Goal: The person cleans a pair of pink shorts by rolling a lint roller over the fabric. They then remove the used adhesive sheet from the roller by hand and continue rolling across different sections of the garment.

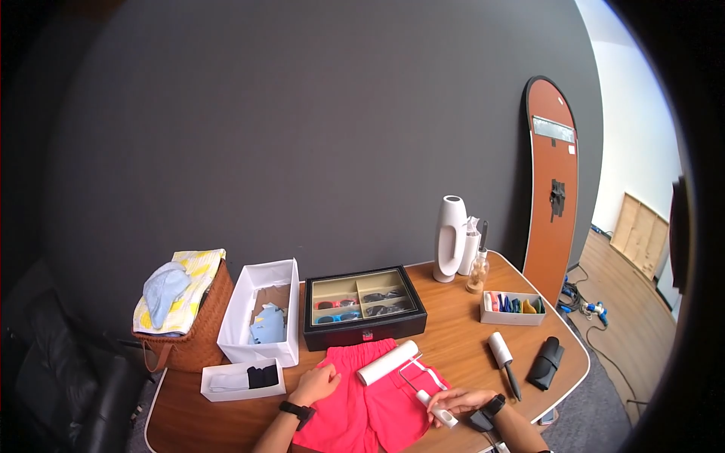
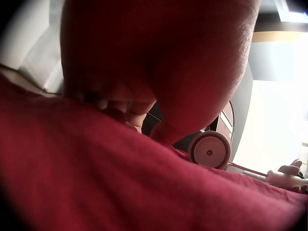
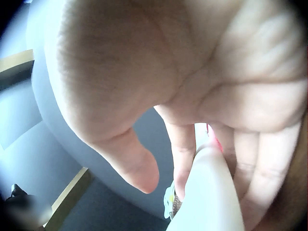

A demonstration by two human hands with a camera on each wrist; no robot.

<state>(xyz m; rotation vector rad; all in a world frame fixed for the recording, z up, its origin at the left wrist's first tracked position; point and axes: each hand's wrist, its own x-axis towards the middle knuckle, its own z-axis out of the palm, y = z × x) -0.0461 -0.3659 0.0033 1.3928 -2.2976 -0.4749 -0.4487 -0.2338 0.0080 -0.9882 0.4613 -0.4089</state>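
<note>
Pink shorts (image 1: pixel 355 411) lie spread on the wooden table, waistband toward the back. My left hand (image 1: pixel 316 385) rests on their left side near the waistband, its fingers down at the cloth in the left wrist view. A large lint roller with a white roll (image 1: pixel 387 363) and a bent wire frame lies across the upper right of the shorts. My right hand (image 1: pixel 459 402) loosely holds its white handle (image 3: pixel 207 192) among the fingers, the thumb standing away from it in the right wrist view. The roll's round end (image 2: pixel 210 150) shows beyond my left thumb.
Behind the shorts stands a black glasses case (image 1: pixel 366 334). At left are a white box (image 1: pixel 234 351), a smaller sock box (image 1: pixel 243 390) and a wicker basket (image 1: pixel 200 325). Rightward lie a small lint roller (image 1: pixel 501 352), a black pouch (image 1: pixel 545 363) and another box (image 1: pixel 513 318). A white vase (image 1: pixel 450 241) stands behind.
</note>
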